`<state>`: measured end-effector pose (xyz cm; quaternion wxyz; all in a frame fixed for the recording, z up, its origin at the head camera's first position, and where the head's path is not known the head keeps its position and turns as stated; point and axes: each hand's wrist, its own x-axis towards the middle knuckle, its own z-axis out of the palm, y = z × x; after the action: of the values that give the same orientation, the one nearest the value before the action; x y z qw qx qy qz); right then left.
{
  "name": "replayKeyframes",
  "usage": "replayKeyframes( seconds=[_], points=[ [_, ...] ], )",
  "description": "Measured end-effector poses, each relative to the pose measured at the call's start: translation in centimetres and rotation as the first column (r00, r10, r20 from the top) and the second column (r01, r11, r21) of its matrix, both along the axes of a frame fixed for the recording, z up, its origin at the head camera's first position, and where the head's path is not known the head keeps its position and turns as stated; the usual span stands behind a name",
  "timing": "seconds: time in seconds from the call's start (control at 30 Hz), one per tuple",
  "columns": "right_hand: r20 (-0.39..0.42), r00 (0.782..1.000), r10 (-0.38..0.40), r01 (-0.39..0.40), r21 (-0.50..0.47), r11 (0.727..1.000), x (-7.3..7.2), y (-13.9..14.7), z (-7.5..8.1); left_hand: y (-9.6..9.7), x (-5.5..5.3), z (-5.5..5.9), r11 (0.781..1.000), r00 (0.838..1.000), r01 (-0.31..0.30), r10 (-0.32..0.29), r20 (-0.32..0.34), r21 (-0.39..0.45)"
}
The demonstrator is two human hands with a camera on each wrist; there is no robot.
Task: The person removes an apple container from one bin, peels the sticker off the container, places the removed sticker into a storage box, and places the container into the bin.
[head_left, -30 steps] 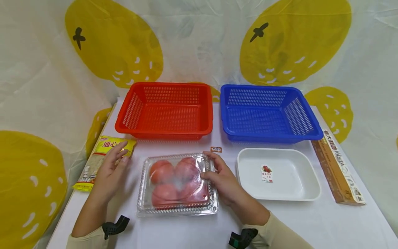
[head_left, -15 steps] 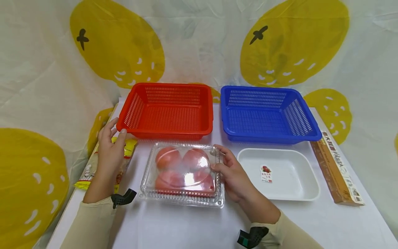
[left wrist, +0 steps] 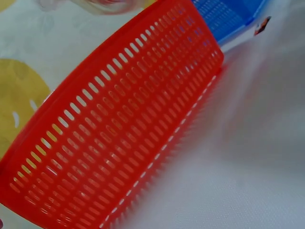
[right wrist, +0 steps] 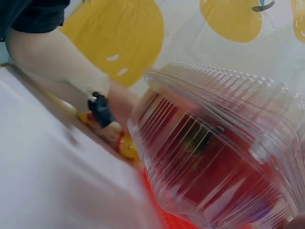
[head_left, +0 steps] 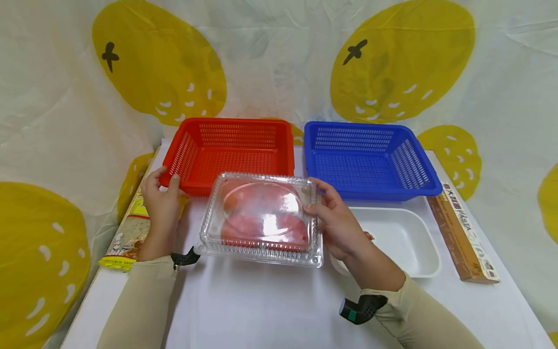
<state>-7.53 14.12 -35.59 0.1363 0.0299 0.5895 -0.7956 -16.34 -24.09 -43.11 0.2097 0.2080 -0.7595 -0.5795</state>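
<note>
My right hand (head_left: 342, 225) grips the right end of a clear plastic clamshell box (head_left: 205, 237), thumb over its lid. Red tomatoes (head_left: 261, 213) fill the box, which is raised over the table and overlaps the red basket's front edge in the head view. A green stem end (right wrist: 196, 138) shows through the ribbed wall in the right wrist view. My left hand (head_left: 161, 211) holds the front left corner of the red basket (head_left: 283, 131), thumb in front and fingers along the left side. In the left wrist view the basket's slotted front wall (left wrist: 119, 119) fills the middle.
A blue basket (head_left: 370, 194) stands right of the red one. A white tray (head_left: 405, 242) lies in front of it, partly behind my right hand. At the right edge is a long pasta box (head_left: 464, 237). A yellow food bag (head_left: 126, 240) lies left, partly under my left arm.
My right hand has lifted the tomato box up and forward toward the baskets. My left hand has moved forward from above the yellow bag to the red basket's corner.
</note>
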Motion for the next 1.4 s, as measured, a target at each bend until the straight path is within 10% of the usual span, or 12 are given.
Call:
replayKeyframes(
  seconds=[0.43,0.77,1.4],
  points=[
    [0.020,0.998,0.053,-0.052,-0.039,0.998,-5.8,-1.0,4.5,-0.8,0.0,0.2,0.995,0.991,0.040,-0.051,0.124,0.088],
    [0.041,0.998,0.047,-0.045,-0.051,0.998,-11.9,-3.6,6.1,-0.8,0.5,0.1,0.997,0.995,0.038,-0.044,0.085,0.068],
    [0.154,0.988,0.027,-0.024,-0.026,0.999,-23.4,-8.1,0.8,-0.5,0.5,0.8,0.997,0.988,0.082,-0.081,0.134,0.002]
  ],
)
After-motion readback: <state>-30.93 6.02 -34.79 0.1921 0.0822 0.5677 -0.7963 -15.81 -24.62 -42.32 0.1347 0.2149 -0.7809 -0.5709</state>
